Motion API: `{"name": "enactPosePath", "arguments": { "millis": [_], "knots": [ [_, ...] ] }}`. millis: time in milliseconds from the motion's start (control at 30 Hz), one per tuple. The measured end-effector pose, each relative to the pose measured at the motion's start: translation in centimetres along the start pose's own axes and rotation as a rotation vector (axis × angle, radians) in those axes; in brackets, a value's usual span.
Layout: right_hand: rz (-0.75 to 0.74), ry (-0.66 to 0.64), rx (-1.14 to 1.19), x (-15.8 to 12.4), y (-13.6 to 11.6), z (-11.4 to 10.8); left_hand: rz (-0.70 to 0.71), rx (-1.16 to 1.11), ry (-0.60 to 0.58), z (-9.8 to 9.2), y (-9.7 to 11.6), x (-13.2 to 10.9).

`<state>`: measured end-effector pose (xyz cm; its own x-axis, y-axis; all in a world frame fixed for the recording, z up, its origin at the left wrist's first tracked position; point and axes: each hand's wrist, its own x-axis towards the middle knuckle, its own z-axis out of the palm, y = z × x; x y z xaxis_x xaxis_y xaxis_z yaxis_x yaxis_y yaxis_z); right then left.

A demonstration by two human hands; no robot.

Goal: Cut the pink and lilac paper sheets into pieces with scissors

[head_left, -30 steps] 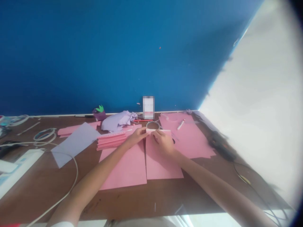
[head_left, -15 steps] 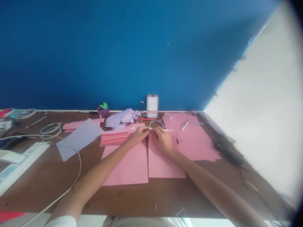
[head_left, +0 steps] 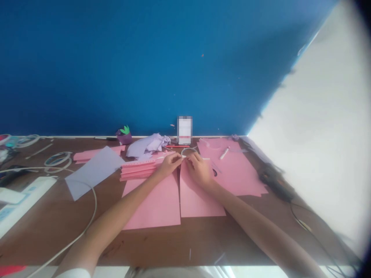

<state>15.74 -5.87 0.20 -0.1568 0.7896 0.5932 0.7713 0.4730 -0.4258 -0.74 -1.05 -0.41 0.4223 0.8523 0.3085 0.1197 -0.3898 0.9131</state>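
My left hand and my right hand meet at the far edge of two pink paper sheets lying side by side on the brown table. Both hands pinch a thin white strip that runs along the top edge of the right sheet. A folded, pleated pink paper stack lies just left of my left hand. A roll of tape sits right behind the fingers.
A lilac sheet and crumpled lilac paper lie at the left and back. More pink paper with a white pen is at the right. A white cable, a power strip, tape rolls and a dark tool lie around.
The view has shifted slightly. Both hands stay pinched on the strip at the sheet's top edge, with only small finger movement.
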Motion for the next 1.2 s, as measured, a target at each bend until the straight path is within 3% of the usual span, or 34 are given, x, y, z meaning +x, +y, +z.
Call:
{"name": "enactPosePath", "arguments": {
  "millis": [333,1200],
  "knots": [
    [0.037,-0.029,-0.056,-0.4,0.1,0.3,-0.048,0.047,-0.099,0.3,0.7,-0.7],
    [0.041,-0.063,-0.051,-1.1,0.3,0.5,-0.009,0.165,-0.077,0.4,0.9,-0.8]
  ]
}}
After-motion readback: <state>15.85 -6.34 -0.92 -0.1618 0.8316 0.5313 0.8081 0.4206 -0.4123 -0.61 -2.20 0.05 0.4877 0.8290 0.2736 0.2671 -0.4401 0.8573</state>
